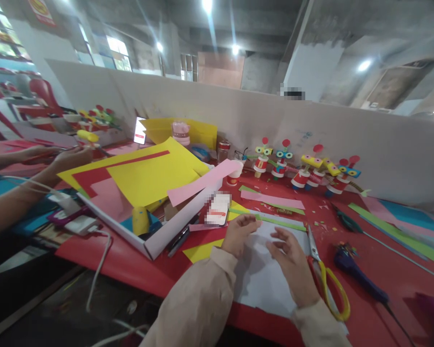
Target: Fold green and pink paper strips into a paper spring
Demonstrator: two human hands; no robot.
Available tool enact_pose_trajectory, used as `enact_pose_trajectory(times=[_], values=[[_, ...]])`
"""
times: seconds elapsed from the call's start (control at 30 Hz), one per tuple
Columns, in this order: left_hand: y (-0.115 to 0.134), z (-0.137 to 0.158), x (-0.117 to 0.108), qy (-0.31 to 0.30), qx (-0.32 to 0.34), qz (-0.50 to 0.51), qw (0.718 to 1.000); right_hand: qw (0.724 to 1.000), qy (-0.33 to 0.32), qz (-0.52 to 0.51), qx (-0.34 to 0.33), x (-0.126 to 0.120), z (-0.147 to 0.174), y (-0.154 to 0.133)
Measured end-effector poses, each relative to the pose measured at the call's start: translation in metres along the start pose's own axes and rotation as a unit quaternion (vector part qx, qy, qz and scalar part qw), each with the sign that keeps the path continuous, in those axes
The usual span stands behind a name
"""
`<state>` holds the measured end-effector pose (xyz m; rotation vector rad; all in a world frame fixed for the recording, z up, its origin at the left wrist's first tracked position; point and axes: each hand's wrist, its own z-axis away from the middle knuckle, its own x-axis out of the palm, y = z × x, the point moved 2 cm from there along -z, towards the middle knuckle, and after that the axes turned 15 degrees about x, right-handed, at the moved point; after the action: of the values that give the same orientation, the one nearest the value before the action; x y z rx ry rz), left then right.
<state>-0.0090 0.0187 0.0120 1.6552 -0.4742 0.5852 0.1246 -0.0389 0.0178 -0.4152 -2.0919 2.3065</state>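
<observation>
My left hand (239, 234) is over the left side of a white sheet (262, 270), its fingers curled and the tips close together; whatever may be between them is too small to make out. My right hand (291, 258) hovers at the sheet's right side, fingers bent and apart, with nothing visible in them. Just beyond my hands, a narrow green paper strip (282, 222) lies across the sheet's far edge. Yellow-handled scissors (325, 284) rest right of my right hand, blades pointing away. A phone (219, 209) lies beyond my left hand.
A blue glue gun (361, 275) lies at the right, near coloured paper strips (394, 231). Several paper-cup figures (262, 161) stand along the partition (238, 115). At left are a white box (188, 219) with coloured paper, a power bank (67, 217), and another person's arms (32, 188).
</observation>
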Motion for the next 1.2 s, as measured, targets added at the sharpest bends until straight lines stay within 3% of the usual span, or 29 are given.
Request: enact_pose_trajectory(times=[0.13, 0.37, 0.6, 0.87, 1.2], values=[[0.006, -0.001, 0.0, 0.019, -0.04, 0.095, 0.995, 0.995, -0.052, -0.085, 0.016, 0.023, -0.027, -0.013], [0.006, -0.003, -0.001, 0.016, -0.034, 0.13, 0.991, 0.986, -0.078, -0.148, 0.01, 0.044, -0.038, -0.016], [0.0, 0.0, 0.0, -0.029, -0.063, 0.14, 0.988, 0.985, -0.082, -0.152, 0.027, 0.036, -0.041, -0.006], [0.0, 0.003, 0.0, -0.068, -0.047, 0.112, 0.99, 0.985, -0.077, -0.156, 0.016, 0.028, -0.038, -0.004], [0.0, 0.008, 0.004, -0.08, -0.007, -0.004, 0.997, 0.986, -0.078, -0.144, 0.018, 0.014, -0.033, -0.007]])
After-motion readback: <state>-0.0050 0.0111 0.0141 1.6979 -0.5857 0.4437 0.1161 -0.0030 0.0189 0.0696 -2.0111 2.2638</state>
